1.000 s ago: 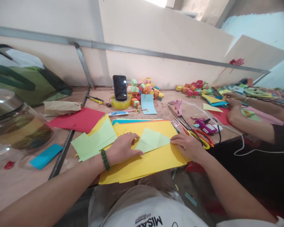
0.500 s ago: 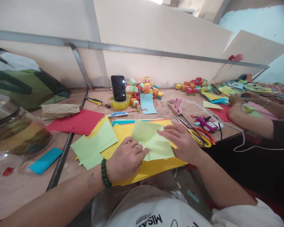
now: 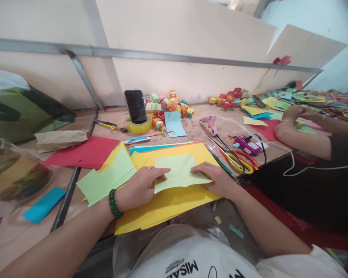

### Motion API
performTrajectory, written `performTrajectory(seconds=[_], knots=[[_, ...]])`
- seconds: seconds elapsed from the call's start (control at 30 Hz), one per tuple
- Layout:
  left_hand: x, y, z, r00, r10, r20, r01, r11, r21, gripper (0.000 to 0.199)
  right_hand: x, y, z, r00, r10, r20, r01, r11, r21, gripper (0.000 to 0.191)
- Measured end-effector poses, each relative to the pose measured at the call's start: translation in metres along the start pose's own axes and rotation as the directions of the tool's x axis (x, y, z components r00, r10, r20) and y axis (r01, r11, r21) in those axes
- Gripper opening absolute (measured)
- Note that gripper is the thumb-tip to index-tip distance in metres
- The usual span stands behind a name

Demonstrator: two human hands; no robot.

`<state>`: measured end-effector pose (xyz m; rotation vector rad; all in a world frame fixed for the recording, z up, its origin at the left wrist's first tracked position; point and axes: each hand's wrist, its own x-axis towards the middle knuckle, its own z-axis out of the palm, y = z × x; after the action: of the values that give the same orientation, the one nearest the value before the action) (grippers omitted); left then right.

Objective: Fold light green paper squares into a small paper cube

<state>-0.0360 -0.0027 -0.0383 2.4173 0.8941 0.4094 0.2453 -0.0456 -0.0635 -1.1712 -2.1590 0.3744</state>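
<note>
Hands (image 3: 174,179) apparently gripping paper's edges (image 3: 175,170)

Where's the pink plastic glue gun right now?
Head view, right of centre: the glue gun is between the pale-blue paper sheet and the purple boxy device.

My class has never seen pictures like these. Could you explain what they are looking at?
One camera, worn on a person's head, takes every picture, looking forward and down. No robot here: the left hand and right hand are the wearer's, both on a creased pale green sheet. Beneath it lie yellow sheets. Beyond stand a phone leaning back above a tape roll, and a pile of folded paper pieces. To the right, another person works.
</note>
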Motion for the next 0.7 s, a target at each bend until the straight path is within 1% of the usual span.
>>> performTrajectory(seconds=[0.07, 0.13, 0.17, 0.2, 0.23, 0.27, 0.3, 0.33, 0.37, 0.4, 0.47, 0.5, 0.53, 0.57, 0.6, 0.63, 0.7], knots=[[0.005, -0.006, 0.006, 0.989, -0.129, -0.07, 0.121, 0.988, -0.099, 0.045, 0.003, 0.002, 0.0, 0.987, 0.158, -0.004, -0.158, 0.987, 0.016, 0.03], [0.01, -0.01, 0.009, 0.962, -0.245, -0.123, 0.228, 0.964, -0.139, 0.051, 0.007, 0.005, 0.0, 0.954, 0.299, -0.011, -0.299, 0.954, 0.024, 0.04], [0.012, -0.011, 0.011, 0.947, -0.285, -0.151, 0.267, 0.955, -0.127, 0.057, 0.008, 0.006, 0.001, 0.937, 0.35, -0.02, -0.349, 0.937, 0.017, 0.045], [0.013, -0.012, 0.011, 0.934, -0.3, -0.191, 0.288, 0.953, -0.091, 0.063, 0.01, 0.008, 0.003, 0.924, 0.381, -0.034, -0.382, 0.924, -0.001, 0.051], [0.014, -0.012, 0.011, 0.926, -0.288, -0.245, 0.289, 0.957, -0.033, 0.068, 0.011, 0.009, 0.005, 0.917, 0.395, -0.062, -0.397, 0.917, -0.035, 0.056], [0.014, -0.011, 0.011, 0.919, -0.249, -0.305, 0.275, 0.96, 0.045, 0.07, 0.011, 0.009, 0.007, 0.916, 0.387, -0.102, -0.396, 0.914, -0.088, 0.06], [0.013, -0.009, 0.011, 0.914, -0.183, -0.361, 0.246, 0.96, 0.136, 0.069, 0.012, 0.009, 0.009, 0.922, 0.359, -0.142, -0.379, 0.912, -0.157, 0.06], [0.012, -0.007, 0.011, 0.913, -0.103, -0.395, 0.205, 0.952, 0.227, 0.065, 0.012, 0.009, 0.01, 0.935, 0.31, -0.173, -0.345, 0.908, -0.237, 0.057], [0.01, -0.004, 0.012, 0.918, -0.022, -0.396, 0.155, 0.938, 0.309, 0.059, 0.012, 0.007, 0.011, 0.951, 0.245, -0.187, -0.295, 0.9, -0.321, 0.051], [0.008, -0.002, 0.012, 0.931, 0.049, -0.362, 0.097, 0.922, 0.375, 0.052, 0.013, 0.005, 0.011, 0.968, 0.167, -0.187, -0.231, 0.887, -0.401, 0.043], [0.005, 0.004, 0.015, 0.961, 0.146, -0.235, -0.025, 0.891, 0.454, 0.039, 0.015, 0.0, 0.009, 0.989, -0.021, -0.144, -0.057, 0.854, -0.517, 0.029], [0.004, 0.006, 0.016, 0.97, 0.172, -0.17, -0.073, 0.878, 0.474, 0.034, 0.016, -0.002, 0.008, 0.988, -0.12, -0.093, 0.05, 0.836, -0.547, 0.027], [0.004, 0.009, 0.017, 0.977, 0.182, -0.114, -0.105, 0.866, 0.489, 0.032, 0.017, -0.004, 0.007, 0.977, -0.212, -0.027, 0.161, 0.814, -0.558, 0.028], [0.003, 0.011, 0.018, 0.98, 0.182, -0.074, -0.121, 0.856, 0.502, 0.031, 0.018, -0.005, 0.006, 0.958, -0.282, 0.045, 0.259, 0.792, -0.553, 0.029], [0.003, 0.014, 0.018, 0.983, 0.175, -0.052, -0.124, 0.848, 0.515, 0.031, 0.018, -0.004, 0.006, 0.939, -0.325, 0.114, 0.333, 0.774, -0.538, 0.029], [0.003, 0.016, 0.017, 0.985, 0.168, -0.043, -0.12, 0.841, 0.527, 0.031, 0.018, -0.002, 0.006, 0.924, -0.34, 0.175, 0.38, 0.764, -0.521, 0.027], [0.002, 0.021, 0.013, 0.987, 0.157, -0.046, -0.106, 0.828, 0.55, 0.029, 0.014, 0.007, 0.004, 0.916, -0.317, 0.247, 0.401, 0.767, -0.501, 0.026]])
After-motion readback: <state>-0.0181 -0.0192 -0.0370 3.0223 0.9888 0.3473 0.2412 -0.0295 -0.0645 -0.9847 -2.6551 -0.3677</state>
